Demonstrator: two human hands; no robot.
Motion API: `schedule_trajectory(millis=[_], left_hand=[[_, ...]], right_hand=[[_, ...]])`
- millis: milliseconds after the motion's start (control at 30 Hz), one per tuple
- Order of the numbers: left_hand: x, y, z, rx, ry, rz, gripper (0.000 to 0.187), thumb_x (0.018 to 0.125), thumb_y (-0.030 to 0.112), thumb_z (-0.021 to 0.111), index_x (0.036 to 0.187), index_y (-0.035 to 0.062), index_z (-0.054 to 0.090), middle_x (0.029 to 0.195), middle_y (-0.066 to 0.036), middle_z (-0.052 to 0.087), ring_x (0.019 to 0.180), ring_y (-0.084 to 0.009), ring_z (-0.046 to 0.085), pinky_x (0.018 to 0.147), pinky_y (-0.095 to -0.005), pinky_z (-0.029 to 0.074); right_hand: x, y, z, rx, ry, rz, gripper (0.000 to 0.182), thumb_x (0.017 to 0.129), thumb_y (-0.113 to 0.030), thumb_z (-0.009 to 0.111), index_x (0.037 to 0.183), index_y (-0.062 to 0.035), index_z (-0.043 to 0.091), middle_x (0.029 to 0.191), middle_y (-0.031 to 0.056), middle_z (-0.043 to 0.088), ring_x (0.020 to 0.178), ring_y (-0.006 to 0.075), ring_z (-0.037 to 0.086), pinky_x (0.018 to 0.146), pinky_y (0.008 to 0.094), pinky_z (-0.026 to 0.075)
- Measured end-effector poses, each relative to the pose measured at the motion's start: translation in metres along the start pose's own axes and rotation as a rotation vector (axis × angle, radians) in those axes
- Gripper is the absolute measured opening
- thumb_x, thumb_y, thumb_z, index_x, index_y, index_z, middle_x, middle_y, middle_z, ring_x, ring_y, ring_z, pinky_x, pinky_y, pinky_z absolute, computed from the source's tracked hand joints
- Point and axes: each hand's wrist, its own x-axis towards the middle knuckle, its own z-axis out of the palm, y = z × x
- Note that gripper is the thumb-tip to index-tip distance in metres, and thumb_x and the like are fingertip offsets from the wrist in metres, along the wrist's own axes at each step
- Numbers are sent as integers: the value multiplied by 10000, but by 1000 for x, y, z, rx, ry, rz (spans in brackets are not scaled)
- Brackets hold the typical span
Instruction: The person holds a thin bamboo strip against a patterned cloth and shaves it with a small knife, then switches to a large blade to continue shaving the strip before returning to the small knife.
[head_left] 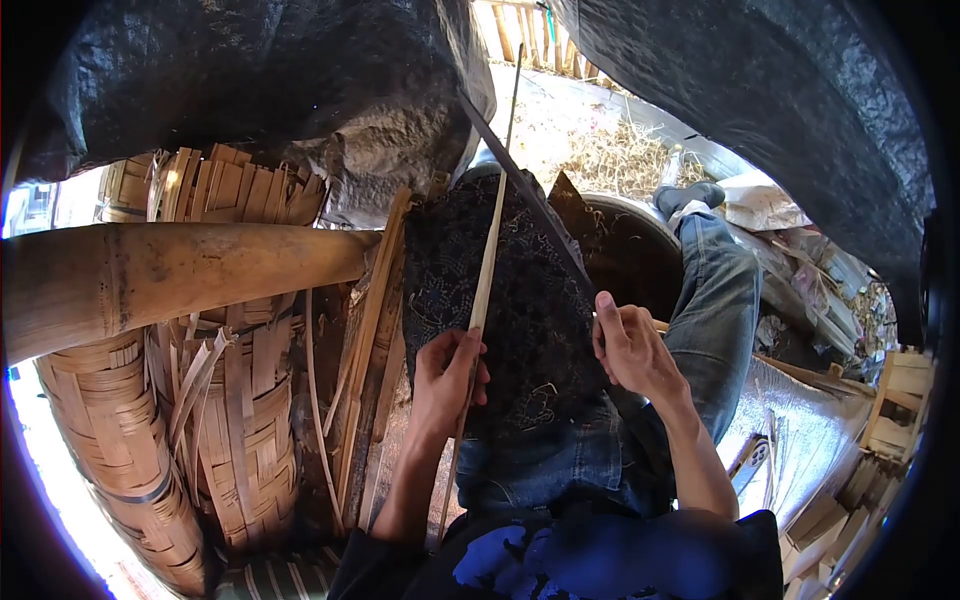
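A long thin bamboo strip runs up from my lap, and my left hand pinches it near its lower part. My right hand is closed near the lower end of a long dark blade; its thumb lies along the top, and the fingers hide the handle. The blade slants up to the left and crosses the strip above my hands. Where they cross, I cannot tell whether they touch. A dark patterned cloth covers my lap beneath both, with thin shavings on it.
A thick bamboo pole juts in from the left over woven bamboo baskets. Upright bamboo slats stand left of my lap. Dark sheeting hangs above. A round dark container sits beside my jeans-clad leg.
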Motion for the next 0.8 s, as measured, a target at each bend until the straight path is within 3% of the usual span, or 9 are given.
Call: schedule_trajectory(millis=[100,267,400,433,500,733,767,800], left_hand=[[0,7,-3,-137,-56,-65,336,944,321,496,900,-3,574,560,-22,511,391,-90,464,364,-211,359],[7,10,-9,-357,-111,-172,325,954,317,476,876,14,562,560,-12,493,387,-95,433,368,-220,330],[9,5,-10,-479,-116,-255,297,955,306,480,907,26,564,595,-8,513,388,-93,413,372,-214,315],[9,3,-9,-502,-102,-259,290,953,305,487,918,28,565,605,-9,520,387,-91,407,365,-208,308],[10,-2,-11,-525,-108,-257,286,952,301,491,917,28,567,605,-10,523,383,-87,400,358,-204,298],[5,-7,-6,-557,-113,-221,277,955,282,491,919,22,578,597,-10,529,362,-73,364,339,-198,269],[4,-7,-6,-557,-113,-221,277,955,282,491,919,22,578,597,-10,529,362,-73,364,339,-198,269],[4,-7,-5,-571,-94,-233,258,954,274,494,925,31,577,598,-9,525,358,-69,345,332,-190,253]], right_hand=[[-1,0,10,-22,31,2,778,930,-611,253,444,-23,401,396,63,391,395,154,401,495,350,393],[3,-4,27,-198,-27,-203,777,939,-576,305,435,7,401,379,104,361,356,191,356,430,401,328],[11,10,37,-317,-22,-330,703,934,-500,428,436,-3,422,377,131,376,313,238,353,358,391,290],[13,16,39,-320,-26,-329,703,934,-500,428,436,-3,422,377,131,376,313,238,353,358,391,290],[15,24,42,-482,121,-592,648,927,-448,480,451,-10,443,379,135,394,309,276,404,332,389,298],[14,19,40,-644,124,-603,641,920,-451,483,457,-8,468,392,154,426,355,330,490,352,416,383],[16,21,41,-694,-28,-463,292,899,-290,533,808,-13,517,479,97,389,408,254,433,383,371,342],[17,21,41,-739,-178,-320,303,877,-129,582,1159,-18,566,567,39,351,461,177,376,414,326,301]])
